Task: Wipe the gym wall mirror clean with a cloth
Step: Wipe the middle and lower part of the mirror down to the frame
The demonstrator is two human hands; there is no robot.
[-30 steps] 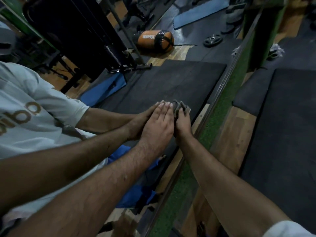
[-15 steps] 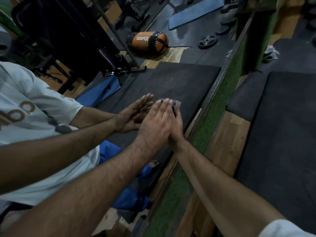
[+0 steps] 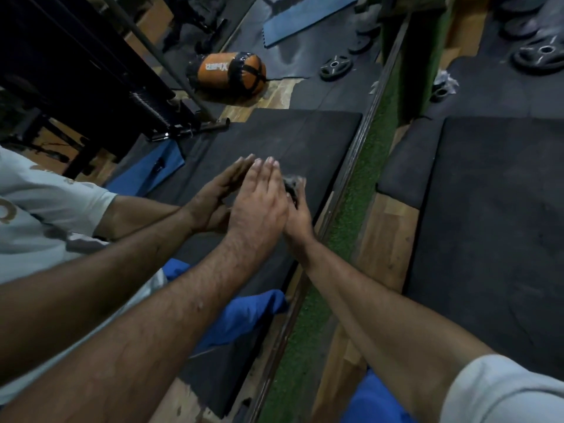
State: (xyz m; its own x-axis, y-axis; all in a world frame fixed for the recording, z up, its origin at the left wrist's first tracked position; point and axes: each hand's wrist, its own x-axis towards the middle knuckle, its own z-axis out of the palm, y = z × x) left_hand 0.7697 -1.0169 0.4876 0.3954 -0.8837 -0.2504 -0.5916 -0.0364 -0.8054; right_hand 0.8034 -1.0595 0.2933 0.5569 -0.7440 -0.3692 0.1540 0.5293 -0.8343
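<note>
One wall mirror [image 3: 305, 141] fills the left of your view. Its dark frame edge [image 3: 346, 166] runs on a slant from upper right to lower left, and one green turf strip [image 3: 366, 178] lies along that edge. One black floor mat [image 3: 488, 209] lies to the right, and one orange bag [image 3: 229, 74] shows in the reflection. Two hands are at the glass, and bare mirror lies open above and to the left of them. Your left hand [image 3: 259, 206] lies flat on the mirror, fingers straight and together, holding nothing and meeting its own reflection. Your right hand [image 3: 299, 221], half hidden behind it just inside the frame edge, grips the one cloth [image 3: 293, 184] against the glass. The cloth is wadded up past your fingertips, and its long axis cannot be told.
</note>
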